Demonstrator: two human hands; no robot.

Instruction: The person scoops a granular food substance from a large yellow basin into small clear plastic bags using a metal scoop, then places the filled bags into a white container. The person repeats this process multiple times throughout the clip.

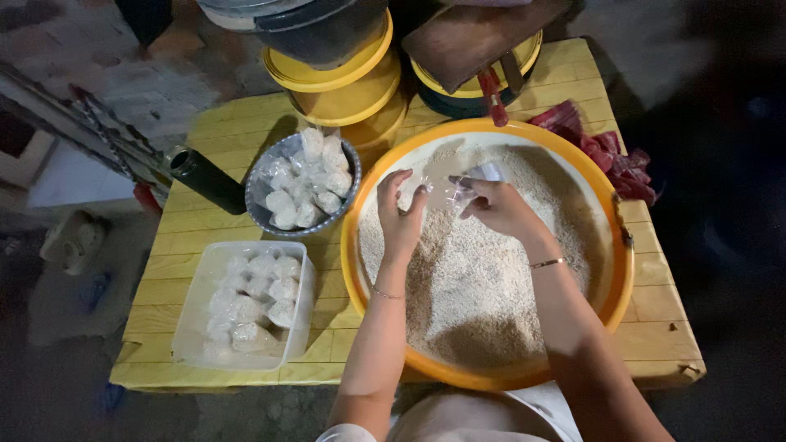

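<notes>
A wide orange-rimmed basin (612,288) full of pale grain stands on a yellow wooden table (214,128). Over its far part my left hand (400,214) and my right hand (498,206) together hold a small clear plastic bag (452,185), blurred, with its mouth between my fingers. Thin bangles ring both wrists. Left of the basin a grey bowl (259,208) is heaped with small filled bags. A clear rectangular tub (195,307) in front of the bowl holds several more filled bags.
A dark bottle (205,177) lies beside the grey bowl. Stacked yellow-lidded containers (348,82) and a brown wooden scoop (475,37) stand at the table's far edge. Red strips (610,151) lie at the far right. The floor around is dark.
</notes>
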